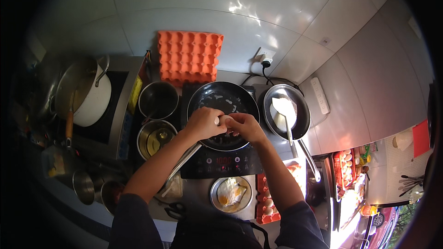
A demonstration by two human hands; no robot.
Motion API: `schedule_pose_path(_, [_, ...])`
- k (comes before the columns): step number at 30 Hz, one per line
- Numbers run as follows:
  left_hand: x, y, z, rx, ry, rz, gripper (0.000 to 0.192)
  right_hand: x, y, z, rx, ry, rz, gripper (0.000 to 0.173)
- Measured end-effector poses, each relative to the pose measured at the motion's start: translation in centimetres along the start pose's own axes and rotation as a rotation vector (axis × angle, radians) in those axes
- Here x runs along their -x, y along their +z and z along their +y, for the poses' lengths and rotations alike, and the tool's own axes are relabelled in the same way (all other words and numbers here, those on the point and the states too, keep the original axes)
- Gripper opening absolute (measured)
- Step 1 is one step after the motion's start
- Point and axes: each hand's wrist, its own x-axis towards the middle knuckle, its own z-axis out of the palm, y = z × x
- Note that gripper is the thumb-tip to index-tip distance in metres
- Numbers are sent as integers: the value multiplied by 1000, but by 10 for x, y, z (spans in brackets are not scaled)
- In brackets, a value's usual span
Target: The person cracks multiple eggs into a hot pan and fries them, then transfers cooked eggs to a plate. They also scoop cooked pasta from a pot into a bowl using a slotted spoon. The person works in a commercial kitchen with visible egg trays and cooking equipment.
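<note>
Over the black frying pan (242,98), both hands meet around an egg (226,120). My left hand (205,123) grips it from the left, and a small pale patch, perhaps shell, shows by its curled fingers. My right hand (246,127) holds the egg from the other side, thumb across it. Whether the shell is cracked I cannot tell. Whitish bits are scattered over the pan's dark surface. The pan rests on a black induction cooktop (221,166) with a lit red display. Just in front, fried egg (230,193) lies on a round metal plate (213,202).
An orange egg tray (190,55) leans against the wall. Another tray with eggs (268,202) is under my right forearm. To the right, a second pan (304,121) holds a white turner (288,124). At left stand a pot of yellow liquid (155,143), a dark pot (158,100) and scissors (174,211).
</note>
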Motion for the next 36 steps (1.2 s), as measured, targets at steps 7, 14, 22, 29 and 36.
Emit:
schedule_pose_path(7, [-1, 12, -5, -116, -27, 13, 28, -6, -5, 7, 64, 36, -16, 29])
schedule_pose_path(14, [5, 27, 7, -317, -89, -20, 39, -14, -5, 31, -46, 29, -10, 28])
schedule_pose_path(22, [9, 45, 9, -330, -67, 50, 35, -13, -6, 44, -24, 13, 65, 30])
schedule_pose_path(29, [17, 55, 1, -288, -4, 151, 33, -16, -2, 55, 92, 3, 147, 42])
schedule_pose_path(36, [21, 58, -8, -261, -4, 149, 36, -16, -5, 60, 261, -38, 142, 51])
